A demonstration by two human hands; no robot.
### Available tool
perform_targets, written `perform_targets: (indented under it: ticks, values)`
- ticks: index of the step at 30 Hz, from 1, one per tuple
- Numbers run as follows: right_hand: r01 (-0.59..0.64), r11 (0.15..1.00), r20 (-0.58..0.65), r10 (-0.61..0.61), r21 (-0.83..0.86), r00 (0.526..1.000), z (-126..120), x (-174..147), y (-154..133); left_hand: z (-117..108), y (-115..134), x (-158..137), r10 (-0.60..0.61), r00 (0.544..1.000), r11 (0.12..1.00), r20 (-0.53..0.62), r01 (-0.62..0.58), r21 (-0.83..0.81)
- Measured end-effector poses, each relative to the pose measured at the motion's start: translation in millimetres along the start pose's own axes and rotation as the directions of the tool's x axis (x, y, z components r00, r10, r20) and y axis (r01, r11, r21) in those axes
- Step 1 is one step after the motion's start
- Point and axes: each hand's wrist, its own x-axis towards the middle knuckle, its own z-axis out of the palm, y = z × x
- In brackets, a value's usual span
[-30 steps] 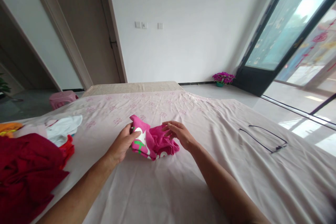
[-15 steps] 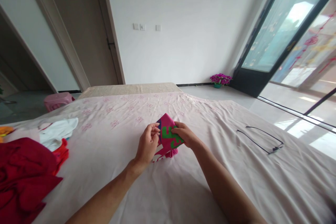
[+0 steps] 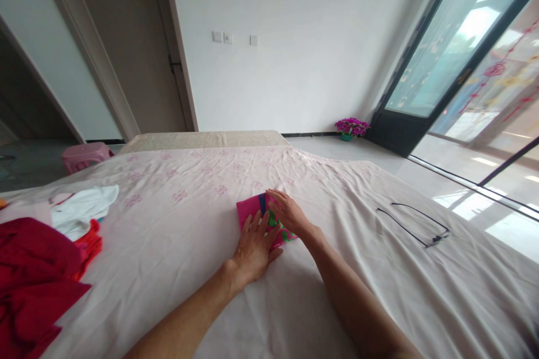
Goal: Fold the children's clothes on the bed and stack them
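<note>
A folded pink garment (image 3: 247,208) with a blue band and green print lies on the pale bedsheet (image 3: 202,247), partly covered by both hands. My left hand (image 3: 254,247) rests flat on its near side with fingers spread. Across its right side lies my right hand (image 3: 288,212), fingers stretched out over the cloth. Neither hand grips the fabric. What kind of garment it is does not show.
Heaped clothes lie on the left: a dark red garment (image 3: 37,269) and a white one (image 3: 84,210). Black-framed glasses (image 3: 435,238) sit on the sheet at right. A pink stool (image 3: 86,156) stands beyond the left edge, and purple flowers (image 3: 352,126) by the glass door.
Both hands have let go of the pink garment, which was held up in the fingers. It now lies down on the sheet, turned, with both palms laid on it.
</note>
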Motion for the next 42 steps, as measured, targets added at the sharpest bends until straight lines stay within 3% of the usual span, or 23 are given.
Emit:
perform_targets:
  ticks: [2,6,9,13,15,18,20,23,27,30,33,36,39,42]
  values:
    - [0.066,0.998,0.111,-0.064,-0.023,0.992,11,-2,4,0,-2,-2,0.021,1.000,1.000,-0.011,-0.021,0.009]
    - [0.054,0.989,0.215,-0.024,-0.136,0.976,28,-9,22,-6,-5,-17,0.125,0.992,0.992,0.036,-0.125,0.011]
    - [-0.009,0.990,0.155,0.031,-0.143,0.987,32,-11,30,-23,-4,-35,0.207,0.973,0.978,0.102,-0.204,-0.038]
    - [-0.132,0.988,-0.002,0.133,-0.084,0.991,28,-11,28,-55,-17,-58,0.298,0.944,0.937,0.145,-0.259,-0.235]
    - [-0.196,0.975,-0.046,0.193,-0.101,0.980,23,-13,24,-66,-36,-69,0.217,0.971,0.934,0.105,-0.175,-0.311]
    - [-0.273,0.949,-0.065,0.266,-0.156,0.962,17,-14,16,-70,-81,-88,-0.083,0.995,0.952,-0.045,0.066,-0.299]
    - [-0.323,0.931,-0.070,0.316,-0.167,0.946,15,-14,11,-65,-114,-102,-0.265,0.952,0.943,-0.153,0.223,-0.246]
    - [-0.428,0.893,-0.054,0.425,-0.136,0.904,13,-10,8,-56,-149,-120,-0.391,0.892,0.916,-0.227,0.354,-0.188]
    - [-0.553,0.832,0.041,0.551,0.050,0.833,9,0,12,-51,-158,-128,-0.392,0.894,0.919,-0.218,0.367,-0.146]
    - [-0.628,0.723,0.202,0.595,0.287,0.778,6,4,15,-51,-153,-127,-0.368,0.909,0.929,-0.194,0.351,-0.119]
    - [-0.667,0.588,0.401,0.533,0.457,0.745,1,5,13,-51,-152,-126,-0.362,0.912,0.931,-0.196,0.343,-0.123]
    - [-0.702,0.470,0.523,0.469,0.535,0.712,-5,4,6,-50,-154,-127,-0.354,0.912,0.934,-0.208,0.333,-0.132]
    - [-0.720,0.409,0.578,0.430,0.560,0.694,-10,5,-5,-50,-154,-127,-0.350,0.913,0.935,-0.209,0.328,-0.132]
    - [-0.699,0.386,0.578,0.393,0.602,0.715,-12,4,-15,-50,-153,-128,-0.352,0.915,0.935,-0.196,0.333,-0.127]
